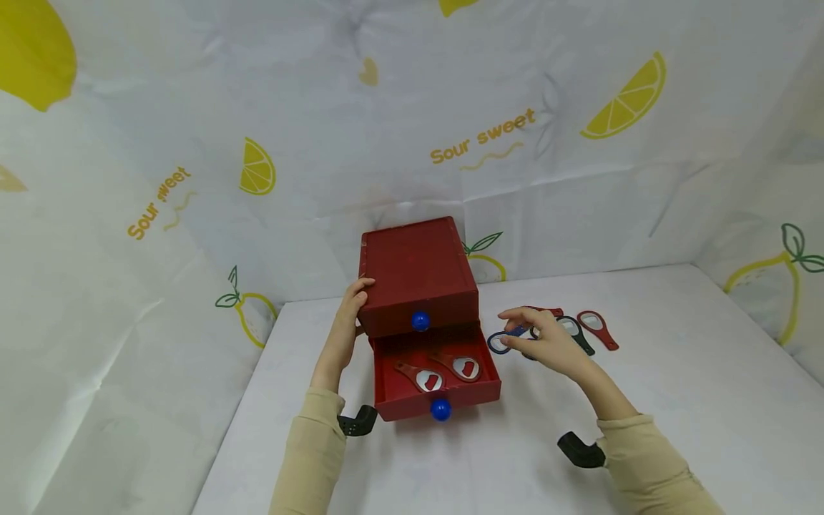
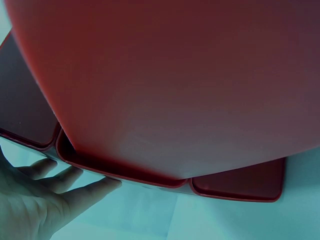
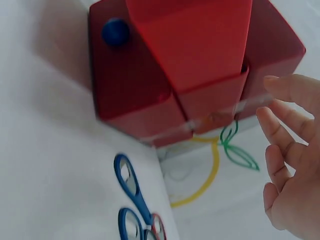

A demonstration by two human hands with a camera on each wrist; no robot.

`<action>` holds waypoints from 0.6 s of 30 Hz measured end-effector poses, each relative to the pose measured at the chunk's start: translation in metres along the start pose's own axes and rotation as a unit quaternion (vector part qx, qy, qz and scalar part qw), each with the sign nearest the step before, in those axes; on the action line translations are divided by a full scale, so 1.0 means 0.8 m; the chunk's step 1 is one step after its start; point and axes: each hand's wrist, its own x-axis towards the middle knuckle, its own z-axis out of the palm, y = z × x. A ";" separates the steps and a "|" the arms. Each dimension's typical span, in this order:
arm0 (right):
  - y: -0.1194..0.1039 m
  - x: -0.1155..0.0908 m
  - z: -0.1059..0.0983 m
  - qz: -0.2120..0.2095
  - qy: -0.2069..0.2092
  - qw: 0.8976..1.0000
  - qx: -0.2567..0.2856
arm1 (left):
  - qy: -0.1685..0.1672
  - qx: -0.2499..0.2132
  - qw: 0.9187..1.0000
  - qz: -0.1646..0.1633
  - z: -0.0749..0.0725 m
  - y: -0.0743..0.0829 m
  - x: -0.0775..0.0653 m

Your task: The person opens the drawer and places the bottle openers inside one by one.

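I see my left hand [image 1: 347, 315] against the left side of the red box [image 1: 415, 268], which stands near the back edge of the white table [image 1: 676, 400], about the middle of it. The fingers [image 2: 75, 192] lie straight along the box's side, thumb at its top front corner; they press it and grip nothing. The box has 2 drawers, each with a blue knob. The upper drawer [image 1: 418, 315] is shut. The lower drawer [image 1: 438, 375] is pulled out toward me, and 2 red openers [image 1: 444, 372] lie side by side on its floor.

My right hand [image 1: 547, 343] hovers just right of the open drawer, above the table. In the head view a blue opener [image 1: 505, 340] sits at its fingertips, its ring end pointing toward the drawer; I cannot tell whether the fingers pinch it or only touch it. In the right wrist view the fingers [image 3: 285, 130] look loosely spread with nothing between them, and blue openers [image 3: 132, 182] lie flat on the table below.

Just behind the right hand, toward the right back part of the table, lie a dark opener [image 1: 576, 332] and a red opener [image 1: 599, 329], near each other.
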 end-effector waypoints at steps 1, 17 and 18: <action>0.005 -0.001 -0.003 0.000 0.005 1.000 -0.005 | -0.001 -0.001 1.000 -0.001 0.000 0.001 0.000; 0.088 -0.026 -0.014 0.150 0.006 0.986 -0.073 | -0.019 -0.003 1.000 -0.006 0.005 0.034 -0.018; 0.092 -0.027 -0.014 0.153 0.003 0.985 -0.076 | -0.019 -0.004 1.000 -0.007 0.005 0.034 -0.017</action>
